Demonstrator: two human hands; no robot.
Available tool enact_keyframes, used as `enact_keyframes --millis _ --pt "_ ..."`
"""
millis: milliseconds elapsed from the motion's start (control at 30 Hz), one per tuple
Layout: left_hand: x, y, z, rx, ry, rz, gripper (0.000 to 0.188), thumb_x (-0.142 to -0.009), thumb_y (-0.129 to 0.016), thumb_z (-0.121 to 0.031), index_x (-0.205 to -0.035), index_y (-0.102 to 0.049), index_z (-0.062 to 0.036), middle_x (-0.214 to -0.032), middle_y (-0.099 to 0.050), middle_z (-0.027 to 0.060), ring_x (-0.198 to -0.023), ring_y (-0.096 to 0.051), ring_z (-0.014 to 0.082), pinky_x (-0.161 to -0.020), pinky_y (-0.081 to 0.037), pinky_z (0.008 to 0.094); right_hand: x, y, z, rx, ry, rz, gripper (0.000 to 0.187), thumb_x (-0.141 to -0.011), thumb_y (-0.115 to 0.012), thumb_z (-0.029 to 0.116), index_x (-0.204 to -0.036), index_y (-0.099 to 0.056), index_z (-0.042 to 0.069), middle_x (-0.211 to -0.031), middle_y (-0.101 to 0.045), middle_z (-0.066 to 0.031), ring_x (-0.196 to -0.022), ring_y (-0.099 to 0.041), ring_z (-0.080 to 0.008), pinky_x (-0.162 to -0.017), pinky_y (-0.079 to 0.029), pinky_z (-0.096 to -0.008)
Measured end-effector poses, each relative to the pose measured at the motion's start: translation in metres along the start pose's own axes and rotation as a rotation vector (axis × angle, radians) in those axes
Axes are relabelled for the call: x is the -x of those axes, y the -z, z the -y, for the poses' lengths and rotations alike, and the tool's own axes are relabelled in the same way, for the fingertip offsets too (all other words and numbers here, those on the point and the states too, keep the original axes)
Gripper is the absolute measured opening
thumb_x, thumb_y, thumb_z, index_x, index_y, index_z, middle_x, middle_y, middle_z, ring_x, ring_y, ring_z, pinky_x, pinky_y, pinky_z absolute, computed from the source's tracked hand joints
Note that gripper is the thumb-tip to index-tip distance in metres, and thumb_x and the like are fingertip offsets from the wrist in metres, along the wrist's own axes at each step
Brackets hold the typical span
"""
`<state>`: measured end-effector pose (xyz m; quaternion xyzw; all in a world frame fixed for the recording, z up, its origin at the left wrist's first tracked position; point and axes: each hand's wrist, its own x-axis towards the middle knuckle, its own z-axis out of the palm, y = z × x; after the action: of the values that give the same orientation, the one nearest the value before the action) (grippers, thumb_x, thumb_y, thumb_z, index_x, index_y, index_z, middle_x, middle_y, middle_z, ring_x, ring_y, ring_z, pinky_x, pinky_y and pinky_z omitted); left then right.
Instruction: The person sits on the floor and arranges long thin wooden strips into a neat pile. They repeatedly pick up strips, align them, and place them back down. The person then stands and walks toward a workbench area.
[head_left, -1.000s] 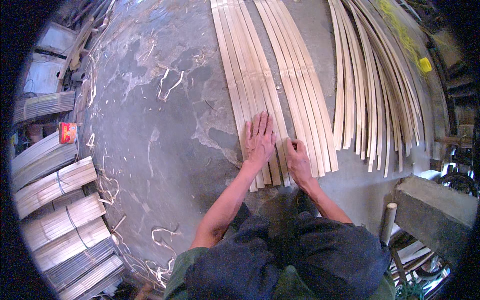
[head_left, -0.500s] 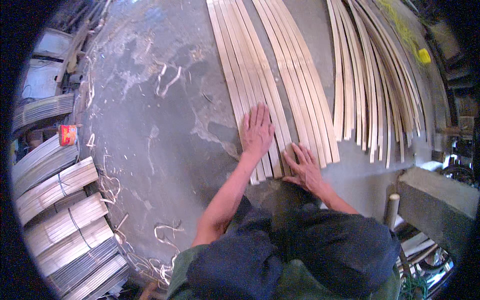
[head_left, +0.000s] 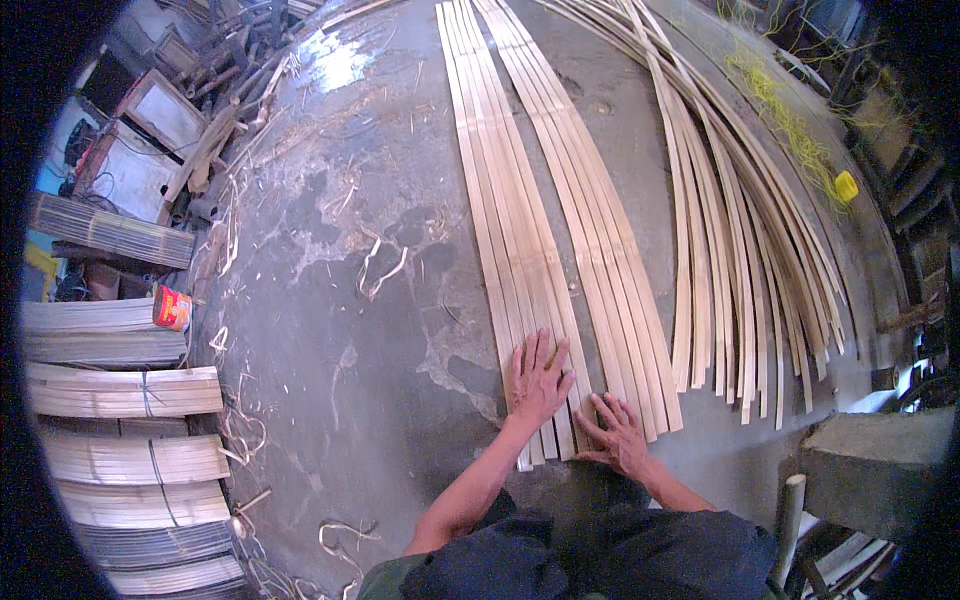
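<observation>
Wood strips (head_left: 515,240): row under left palm

Location: side by side on concrete floor (head_left: 330,420), left of a 2nd row (head_left: 600,265). Left hand (head_left: 541,385) lies open across them; right hand (head_left: 622,440) is spread near the gap, contact unclear. Neither of the 2 grasps anything. Step, judged: aligning edges. Next move seems to call for light, even sideways pressure.
</observation>
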<state>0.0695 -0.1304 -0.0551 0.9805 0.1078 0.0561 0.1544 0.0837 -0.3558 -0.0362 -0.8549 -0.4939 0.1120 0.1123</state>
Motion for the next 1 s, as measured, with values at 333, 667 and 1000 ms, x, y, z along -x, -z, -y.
enact_keyframes --millis 333,667,1000 --pt "-0.001 -0.012 0.006 0.025 0.008 0.014 0.069 -0.094 -0.050 -0.043 -0.155 -0.030 -0.0181 -0.162 -0.018 0.0154 -0.151 -0.013 0.0314 -0.120 -0.006 0.0523 -0.014 -0.013 0.006 -0.076 -0.226 -0.235 0.052 -0.093 -0.060 0.037 -0.136 -0.054 0.007 -0.135 -0.049 -0.0154 -0.128 -0.044 -0.0354 -0.107 -0.034 -0.0466" --pt "0.001 -0.006 -0.009 0.000 -0.112 0.052 0.065 -0.094 -0.053 -0.041 -0.153 -0.034 -0.0196 -0.160 -0.025 0.0108 -0.148 -0.022 0.0321 -0.118 -0.012 0.0583 -0.026 0.003 -0.009 -0.016 -0.492 -0.282 0.047 -0.089 -0.063 0.027 -0.132 -0.056 0.007 -0.119 -0.054 -0.0115 -0.110 -0.052 -0.0302 -0.091 -0.040 -0.0445" --pt "0.002 -0.006 -0.010 0.052 -0.108 -0.020 0.062 -0.093 -0.056 -0.039 -0.150 -0.039 -0.0204 -0.159 -0.030 0.0086 -0.146 -0.027 0.0303 -0.118 -0.014 0.0568 -0.029 0.003 -0.021 -0.032 -0.324 -0.242 0.041 -0.087 -0.063 0.014 -0.126 -0.059 0.004 -0.109 -0.057 -0.0144 -0.102 -0.056 -0.0322 -0.089 -0.045 -0.0438"
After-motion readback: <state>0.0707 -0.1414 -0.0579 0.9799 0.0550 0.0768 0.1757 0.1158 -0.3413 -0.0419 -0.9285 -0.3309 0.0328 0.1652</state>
